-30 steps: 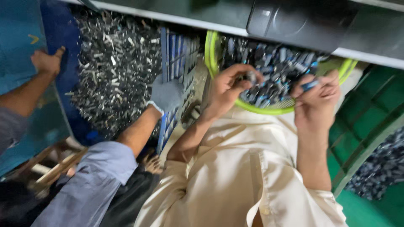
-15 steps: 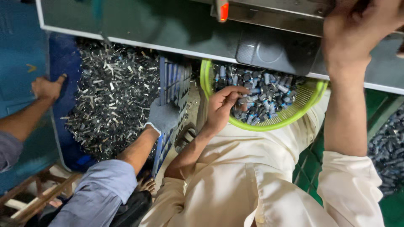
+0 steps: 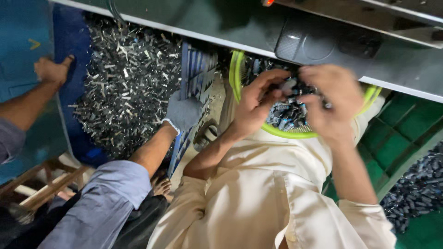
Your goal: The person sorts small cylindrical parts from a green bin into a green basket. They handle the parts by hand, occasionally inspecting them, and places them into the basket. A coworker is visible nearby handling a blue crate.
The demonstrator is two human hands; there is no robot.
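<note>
Both hands, left hand [image 3: 256, 108], right hand [image 3: 330, 103], picking small parts [image 3: 288, 115], green basket [image 3: 237, 76].

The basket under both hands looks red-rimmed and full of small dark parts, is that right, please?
Not quite: the head view shows the basket has a lime-green rim, not red. It does hold small dark parts, and the left hand and right hand are both over it.

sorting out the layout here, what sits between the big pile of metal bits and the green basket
In the head view, a rack of upright blue-grey slats stands between the pile of small metal pieces and the green basket; a co-worker's grey-gloved hand rests on it.
</note>
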